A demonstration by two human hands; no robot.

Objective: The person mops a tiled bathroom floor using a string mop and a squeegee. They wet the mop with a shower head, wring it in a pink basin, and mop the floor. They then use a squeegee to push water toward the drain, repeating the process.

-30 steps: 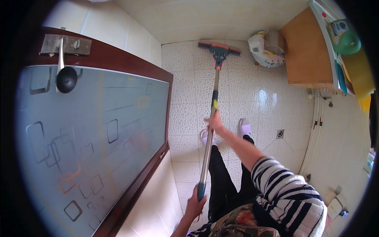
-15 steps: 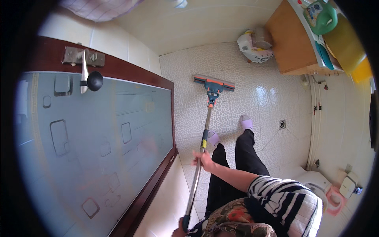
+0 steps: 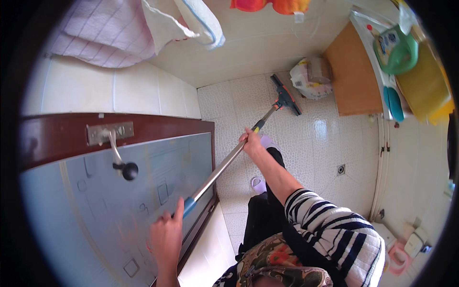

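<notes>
A long-handled mop slants across the floor, with a steel pole, a teal end grip and a wide dark head trimmed in orange. Its head rests on the tiles beside a white bag at the far wall. My left hand is closed around the teal grip at the near end, index finger stretched along it, in front of the door. Further up, my right hand wraps the pole by its yellow-and-black collar. My feet in lilac slippers stand right of the pole.
A frosted-glass door with a lever handle fills the left. Towels hang above. A wooden cabinet carries a green jug. The white bag leans against it. A floor drain lies right; pipes run along that wall.
The mop head has slid right and farther off, towards the bag, and has turned. My left hand has risen with the grip end, and my right hand has reached farther forward. My feet have shifted.
</notes>
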